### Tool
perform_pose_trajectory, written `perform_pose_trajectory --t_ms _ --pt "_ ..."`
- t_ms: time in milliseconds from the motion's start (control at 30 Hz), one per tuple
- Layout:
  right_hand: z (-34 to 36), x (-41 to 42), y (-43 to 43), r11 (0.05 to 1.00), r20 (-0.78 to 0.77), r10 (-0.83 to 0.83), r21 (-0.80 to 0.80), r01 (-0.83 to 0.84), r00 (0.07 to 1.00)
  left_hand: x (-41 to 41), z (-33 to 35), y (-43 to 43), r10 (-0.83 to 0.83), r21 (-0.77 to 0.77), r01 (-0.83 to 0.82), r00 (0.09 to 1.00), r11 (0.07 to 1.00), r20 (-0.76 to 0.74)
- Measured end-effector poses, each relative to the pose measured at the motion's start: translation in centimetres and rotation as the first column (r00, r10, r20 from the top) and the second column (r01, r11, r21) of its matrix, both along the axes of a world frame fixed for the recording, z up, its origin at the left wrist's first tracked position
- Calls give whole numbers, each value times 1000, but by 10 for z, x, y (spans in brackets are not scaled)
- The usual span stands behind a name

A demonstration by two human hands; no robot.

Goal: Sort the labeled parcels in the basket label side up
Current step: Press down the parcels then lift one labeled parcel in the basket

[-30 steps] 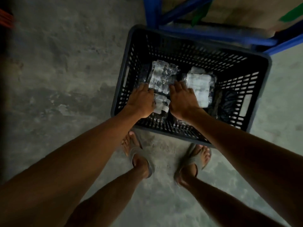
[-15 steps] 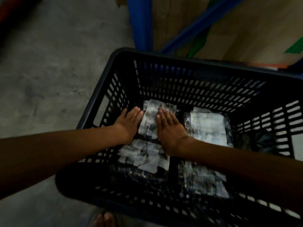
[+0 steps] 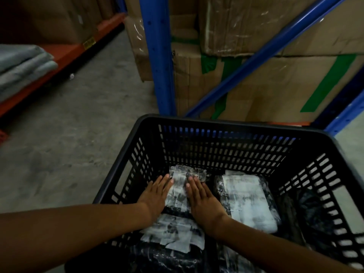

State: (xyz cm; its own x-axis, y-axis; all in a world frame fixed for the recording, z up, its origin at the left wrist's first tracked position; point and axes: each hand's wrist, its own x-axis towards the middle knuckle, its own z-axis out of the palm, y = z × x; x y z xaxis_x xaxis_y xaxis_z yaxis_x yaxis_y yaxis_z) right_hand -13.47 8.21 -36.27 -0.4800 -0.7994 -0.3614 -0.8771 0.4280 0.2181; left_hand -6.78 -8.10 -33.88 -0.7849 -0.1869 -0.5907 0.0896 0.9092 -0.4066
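Pressing flat on the far-left parcel (image 3: 178,187) inside the black basket (image 3: 222,125), left hand (image 3: 155,196) on its left edge, right hand (image 3: 201,198) on its right edge. Fingers (image 3: 194,184) of both stretched out straight and close together, palms down, gripping nothing, only resting on the wrapping. White label facing up between the two hands, print too smeared to read. A second parcel (image 3: 173,233) just nearer, label also up, partly under the wrists. A third parcel (image 3: 249,200) to the right, touching or nearly touching the right hand, big white label up. Something dark and wrinkled (image 3: 313,209) at the far right of the basket, no label showing; cannot tell whether parcel or loose bag. Behind the basket, a blue rack post (image 3: 157,56) and cardboard boxes (image 3: 275,85) with green tape; concrete floor (image 3: 78,134) to the left.

Probably smoothing and squaring this parcel into its corner. To do it well: push down evenly with both palms, not the fingertips, so the plastic does not bunch under the label. Slide outward from the middle to flatten creases. Nudge toward the back wall and left wall until snug, without lifting an edge over the neighbour. Check that the label sits fully exposed, not tucked beneath the nearer parcel. Then turn to the dark bundle on the right, likely the one left to flip.
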Motion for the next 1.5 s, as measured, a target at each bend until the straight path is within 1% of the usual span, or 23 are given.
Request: perform_pose_trajectory --t_ms 133,233,333,433,533,600,700,800,900,1000,1067,1133,1167,1200,1267,1300,1333,1367,1433,1500 --pt "1 -6 -2 1000 118 -19 -1 19 993 -2 -2 -4 -19 9 19 1000 1000 4" --pt "15 -20 -6 998 224 2 64 -16 975 -5 7 -4 16 74 -20 999 997 44" --pt "25 -33 -8 994 276 -10 108 -21 961 -13 16 -3 44 132 -55 996 990 82" --pt "32 -37 -8 993 324 -30 115 -8 946 -18 27 -4 70 152 -83 994 985 88" --pt "44 -43 -9 996 399 -63 83 32 915 -22 38 -7 83 172 -102 990 980 113" --pt "54 -49 -7 997 442 -73 47 57 894 -25 45 -10 111 218 -139 985 966 134" --pt "68 -52 -1 989 504 -86 -59 134 859 -28 55 -14 146 275 -184 977 944 155" --pt "75 -51 6 971 538 -57 -167 172 841 -32 68 -13 179 299 -232 964 926 194" --pt "78 -51 11 962 565 -64 -184 202 822 -35 80 -9 196 291 -265 949 919 246" --pt "84 -54 14 942 613 -99 -196 272 784 -39 91 -8 191 299 -278 938 913 289" --pt "88 -58 16 920 669 -138 -186 344 730 -42 102 -11 214 344 -321 925 883 314" --pt "91 -65 18 860 782 -176 -173 480 598 -45 113 -17 293 404 -423 891 811 346" --pt "90 -68 20 804 834 -183 -178 568 520 -45 117 -21 359 446 -495 862 745 358" --pt "89 -70 22 725 880 -180 -183 665 439 -45 118 -27 440 507 -579 815 639 377" --pt "83 -73 25 528 957 -131 -153 835 259 -43 114 -36 582 635 -699 680 329 446" --pt "79 -73 26 439 979 -98 -118 891 177 -41 113 -38 628 678 -710 619 190 472" --pt "76 -74 26 371 991 -60 -86 925 116 -40 109 -39 673 713 -694 577 104 464" --pt "73 -74 26 328 997 -21 -65 942 76 -40 107 -39 723 746 -664 543 58 427" --pt "68 -72 22 250 999 44 -35 968 25 -43 102 -35 829 810 -586 466 26 311" --pt "66 -71 14 123 996 76 39 992 -48 -47 93 -32 881 845 -535 386 -28 274"
